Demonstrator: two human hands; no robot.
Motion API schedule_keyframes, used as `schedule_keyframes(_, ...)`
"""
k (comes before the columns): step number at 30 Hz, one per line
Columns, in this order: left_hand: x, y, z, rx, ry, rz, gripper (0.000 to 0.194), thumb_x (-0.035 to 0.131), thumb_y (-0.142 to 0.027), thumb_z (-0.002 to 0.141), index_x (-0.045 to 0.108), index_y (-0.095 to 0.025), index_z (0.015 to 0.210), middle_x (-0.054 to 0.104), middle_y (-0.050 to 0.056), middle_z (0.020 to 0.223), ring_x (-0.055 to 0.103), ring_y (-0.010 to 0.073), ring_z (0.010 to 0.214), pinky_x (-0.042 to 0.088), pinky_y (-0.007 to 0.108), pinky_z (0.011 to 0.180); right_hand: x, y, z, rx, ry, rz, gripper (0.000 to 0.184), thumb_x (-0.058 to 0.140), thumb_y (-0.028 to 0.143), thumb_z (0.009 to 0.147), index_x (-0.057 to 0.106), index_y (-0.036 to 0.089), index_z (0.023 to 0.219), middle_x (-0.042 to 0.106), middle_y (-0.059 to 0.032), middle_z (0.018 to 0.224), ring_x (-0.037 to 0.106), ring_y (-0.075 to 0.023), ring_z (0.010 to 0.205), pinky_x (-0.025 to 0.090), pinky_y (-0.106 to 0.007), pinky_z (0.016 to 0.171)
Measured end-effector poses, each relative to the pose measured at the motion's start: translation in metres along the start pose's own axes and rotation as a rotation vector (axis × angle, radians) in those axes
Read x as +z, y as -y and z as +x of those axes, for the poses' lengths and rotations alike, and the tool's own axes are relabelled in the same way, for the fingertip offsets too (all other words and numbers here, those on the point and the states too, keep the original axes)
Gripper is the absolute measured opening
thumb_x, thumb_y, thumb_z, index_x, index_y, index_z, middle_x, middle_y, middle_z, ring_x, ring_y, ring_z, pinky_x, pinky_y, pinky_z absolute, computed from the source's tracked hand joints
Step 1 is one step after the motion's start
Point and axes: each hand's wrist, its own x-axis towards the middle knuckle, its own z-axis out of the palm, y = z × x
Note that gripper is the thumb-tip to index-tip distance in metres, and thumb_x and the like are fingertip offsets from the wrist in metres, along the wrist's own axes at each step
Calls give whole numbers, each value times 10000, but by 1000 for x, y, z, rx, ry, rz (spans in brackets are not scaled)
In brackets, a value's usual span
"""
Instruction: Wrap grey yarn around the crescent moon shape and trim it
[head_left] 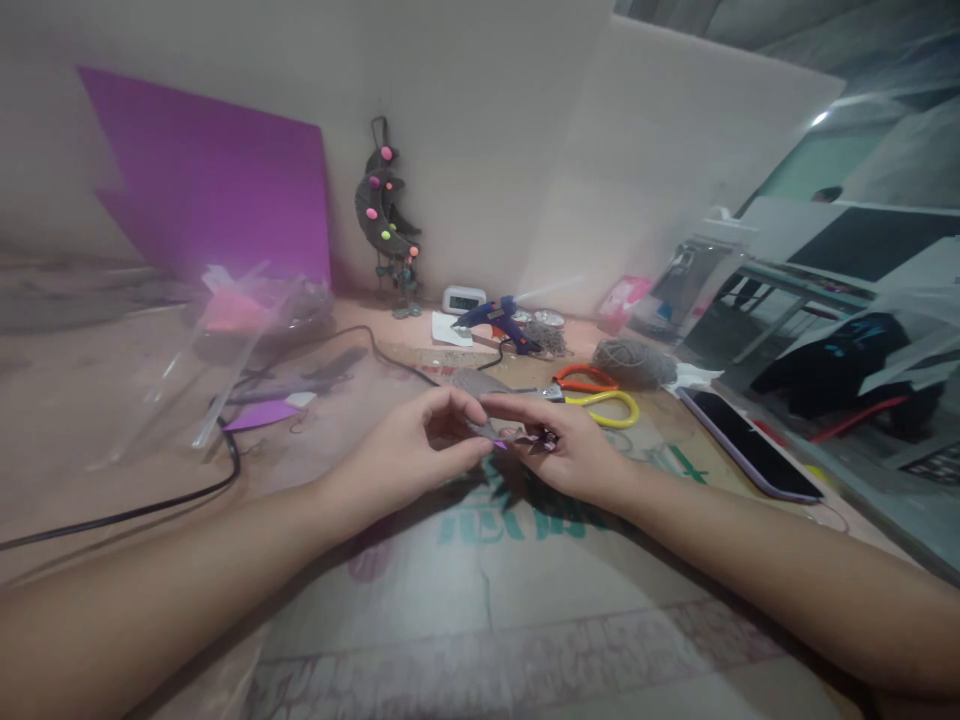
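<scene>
My left hand (409,455) and my right hand (566,445) meet over a flattened cardboard sheet (525,590) with green print. Both pinch a small grey and purple folded piece (514,436) between their fingertips. The left thumb and forefinger close on its left end. The right fingers curl round its right end, where a dark crumpled bit shows. What the piece is made of I cannot make out. Scissors (596,392) with orange and yellow handles lie just behind my right hand.
A blue glue gun (499,320), a small clock (463,299), grey yarn (634,362) and a phone (750,445) lie behind and to the right. A purple sheet (217,190) leans on the wall beside a crescent moon ornament (382,210). Plastic bags (232,330), a black cable (187,495).
</scene>
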Motion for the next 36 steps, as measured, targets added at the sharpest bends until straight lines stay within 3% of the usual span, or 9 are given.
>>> schedule_keyframes(6, 0, 0, 0, 21, 10, -18, 166, 617, -180, 802, 542, -194, 950, 611, -11, 851, 603, 131, 786, 487, 259, 709, 1, -2, 0, 2, 11, 7, 447, 598, 209, 836, 597, 219, 1284, 704, -75, 1185, 711, -189, 927, 565, -334, 830)
schedule_keyframes(11, -3, -5, -3, 51, 78, -125, 280, 530, -100, 767, 554, -194, 1030, 624, 10, 940, 612, 162, 882, 491, 291, 799, 0, -2, 1, 13, 20, 21, 485, 591, 175, 829, 576, 245, 1309, 679, -66, 1237, 694, -195, 985, 559, -338, 841)
schedule_keyframes(15, -4, -5, -3, -7, 29, -186, 218, 489, -285, 896, 629, -194, 1036, 668, 46, 999, 636, 184, 906, 497, 315, 840, 0, -2, 1, 18, 29, 14, 498, 579, 153, 823, 574, 251, 1311, 676, -63, 1239, 693, -188, 968, 562, -317, 801)
schedule_keyframes(18, -2, -2, -1, -43, -41, -252, 385, 403, -451, 950, 668, -172, 975, 692, 75, 977, 659, 192, 845, 515, 333, 819, 1, -2, 1, 33, 65, 3, 494, 597, 174, 820, 572, 245, 1308, 705, -55, 1173, 699, -159, 822, 559, -281, 707)
schedule_keyframes(24, -9, 0, 4, -55, -180, -111, 386, 441, -476, 936, 669, -173, 1007, 698, 39, 879, 670, 179, 791, 523, 308, 778, -4, 5, 1, -6, -7, 38, 414, 698, 320, 810, 619, 216, 1203, 711, -55, 1064, 585, -106, 622, 462, -224, 531)
schedule_keyframes(28, -10, -3, 5, -49, -214, -58, 313, 533, -456, 894, 649, -169, 938, 658, 22, 855, 655, 160, 734, 524, 270, 680, -16, 17, 5, -51, -175, 29, 366, 561, 519, 892, 656, 217, 1077, 626, -31, 820, 525, -136, 636, 440, -262, 559)
schedule_keyframes(31, -8, -5, 4, -40, -190, -39, 291, 551, -445, 887, 640, -169, 867, 632, 9, 834, 640, 143, 701, 524, 256, 665, -24, 14, 13, 72, -301, -31, 308, 493, 464, 940, 636, 222, 1065, 573, -32, 813, 544, -164, 709, 462, -286, 628)
schedule_keyframes(33, -7, -5, 3, -17, -187, -4, 282, 553, -444, 888, 649, -179, 893, 641, 10, 848, 646, 152, 723, 532, 272, 702, -27, 1, 19, 134, -313, -135, 233, 561, 377, 906, 622, 213, 1060, 590, -44, 901, 562, -180, 783, 481, -313, 711)
schedule_keyframes(36, -7, -4, 2, 38, -204, 91, 258, 553, -420, 891, 679, -200, 937, 672, 23, 912, 649, 171, 821, 532, 284, 771, -26, -27, 24, 232, -230, -234, 339, 615, 310, 850, 577, 179, 1161, 612, -74, 1011, 586, -213, 877, 491, -376, 809)
